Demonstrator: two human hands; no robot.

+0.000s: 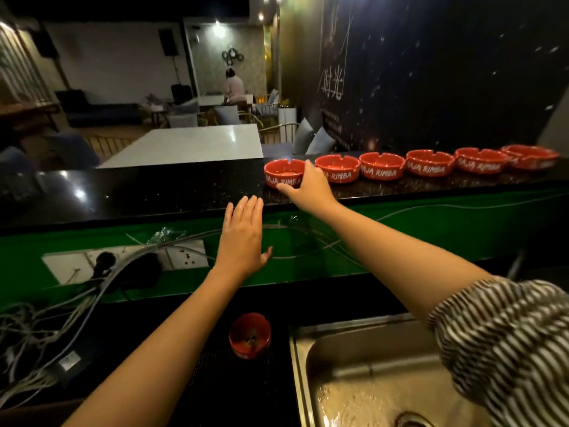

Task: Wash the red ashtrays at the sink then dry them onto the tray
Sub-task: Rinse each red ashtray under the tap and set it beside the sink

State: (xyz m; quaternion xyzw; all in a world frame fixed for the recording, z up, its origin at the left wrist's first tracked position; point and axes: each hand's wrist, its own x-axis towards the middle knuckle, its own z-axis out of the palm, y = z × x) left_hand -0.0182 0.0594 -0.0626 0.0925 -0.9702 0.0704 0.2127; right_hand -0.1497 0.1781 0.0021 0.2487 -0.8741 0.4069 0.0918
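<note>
While reaching up to the raised black speckled stone counter (184, 192), right hand (311, 188) on the leftmost round red ceramic ashtray (284, 175), thumb along its near wall, fingers curved over the right rim, gripping it. Inside that ashtray, a shallow bowl with a faint sheen; whether wet or dry, cannot tell. To its right, five more red ashtrays with white lettering (428, 166) in a row along the same counter, rims nearly touching, the far ones blurred, contents not visible. Left hand (241, 241) flat in the air below the counter edge, fingers straight and pressed together, thumb out to the side, holding nothing. Lower down, another red ashtray (250, 335) on a dark mesh mat (234, 392) just left of the stainless steel sink (348, 359), with small dark bits inside. In the sink basin, water rippling near the drain. On the green panel (431, 232), a white socket strip (123, 261) with tangled grey cables.
</note>
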